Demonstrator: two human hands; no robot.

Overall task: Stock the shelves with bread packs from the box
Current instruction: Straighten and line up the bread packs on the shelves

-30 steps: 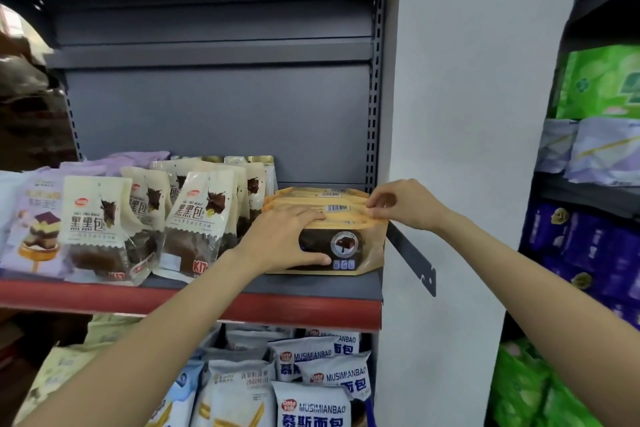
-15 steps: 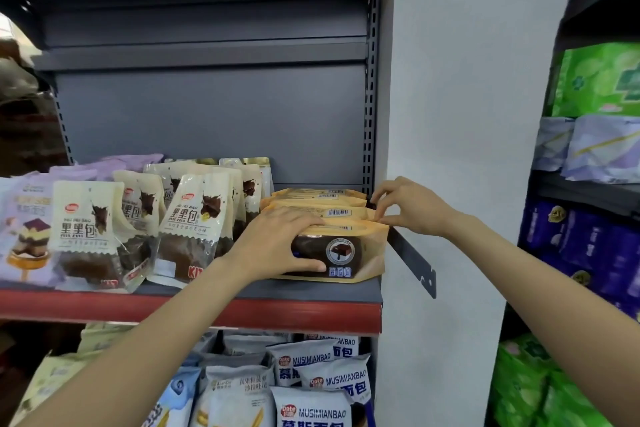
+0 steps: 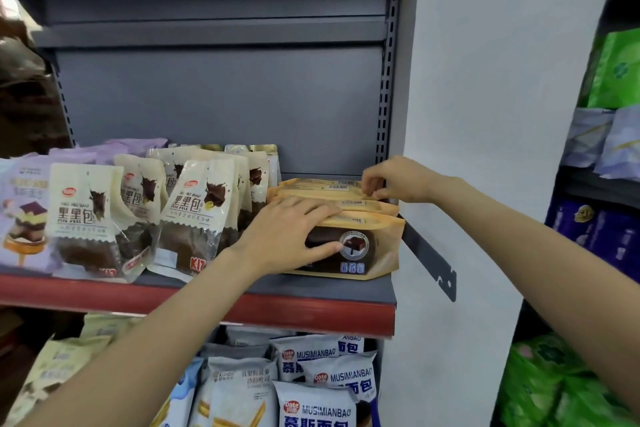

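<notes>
Brown bread packs (image 3: pixel 363 250) stand in a short row at the right end of the grey shelf (image 3: pixel 311 289), one behind another, the nearest showing a dark cake picture. Left hand (image 3: pixel 291 236) lies over the near pack, fingers spread across its top and thumb against its front. Right hand (image 3: pixel 394 182) pinches the top edge of a far pack with curled fingers. Cream chocolate-bread packs (image 3: pixel 197 215) lean just left of the row.
</notes>
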